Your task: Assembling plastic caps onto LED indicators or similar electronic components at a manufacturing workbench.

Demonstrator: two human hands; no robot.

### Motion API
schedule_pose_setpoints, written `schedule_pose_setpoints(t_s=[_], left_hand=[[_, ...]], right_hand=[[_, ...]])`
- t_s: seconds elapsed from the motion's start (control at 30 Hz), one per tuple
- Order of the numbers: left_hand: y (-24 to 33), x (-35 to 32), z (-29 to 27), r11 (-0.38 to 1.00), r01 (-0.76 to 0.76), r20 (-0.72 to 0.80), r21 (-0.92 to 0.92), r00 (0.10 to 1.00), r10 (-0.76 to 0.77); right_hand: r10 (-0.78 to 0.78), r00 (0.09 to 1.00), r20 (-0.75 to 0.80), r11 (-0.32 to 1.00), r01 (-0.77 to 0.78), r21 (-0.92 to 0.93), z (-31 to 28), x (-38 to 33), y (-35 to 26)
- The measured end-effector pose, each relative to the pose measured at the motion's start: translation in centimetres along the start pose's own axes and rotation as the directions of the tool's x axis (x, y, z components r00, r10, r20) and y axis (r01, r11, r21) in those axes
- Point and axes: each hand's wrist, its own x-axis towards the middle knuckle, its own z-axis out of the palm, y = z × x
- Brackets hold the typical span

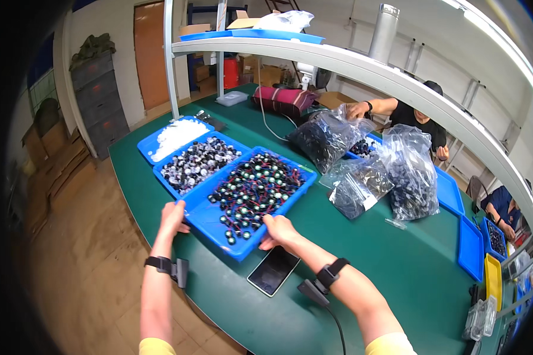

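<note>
- Blue tray sits between both hands, above the near part of the green table; whether it rests there or is slightly raised, I cannot tell.
- Left hand is closed on the tray's near left corner, and the right hand is clamped on the near right side, some fingers hidden.
- Wired parts, small and dark, heap toward the far and right side, leaving the left end partly bare. Uneven lifting could tilt the tray and send them sliding (the tangled wires might drag others along).
- Phone lies just by the right hand; a dropped near corner could strike it.
- Neighbouring tray of clear and black pieces sits against the far left side; a sideways push could jolt it and spill some.
- Farther off, plastic bags stand well apart, near a co-worker's hand.
</note>
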Motion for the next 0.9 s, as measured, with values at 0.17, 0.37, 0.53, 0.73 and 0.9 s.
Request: schedule_pose_setpoints(t_s=[0.17,0.37,0.53,0.73,0.9], left_hand=[[-1.4,2.1,-1.3,1.000,0.020,-0.089,-0.015,0.996,-0.021],[-2.9,-0.2,1.0,0.992,-0.025,-0.002,-0.121,1.000,0.025],[-4.8,0.9,2.1,0.966,-0.166,-0.111,-0.199,0.983,0.146],[-8.4,5.5,3.6,0.944,-0.329,-0.270,0.019,0.907,0.322],[-9.2,8.0,3.6,0.940,-0.339,-0.346,0.034,0.879,0.329]], right_hand=[[0.021,0.993,0.114,0.998,-0.028,0.063,4.2,2.7,-0.4],[0.024,0.993,0.111,0.943,0.015,-0.332,5.9,5.3,-2.6],[-0.028,0.999,0.031,0.951,0.036,-0.306,6.1,4.9,-2.4],[-0.159,0.986,0.044,0.934,0.164,-0.316,1.7,-0.8,-0.5],[-0.382,0.920,0.083,0.882,0.390,-0.264,-5.8,-12.8,3.4]])
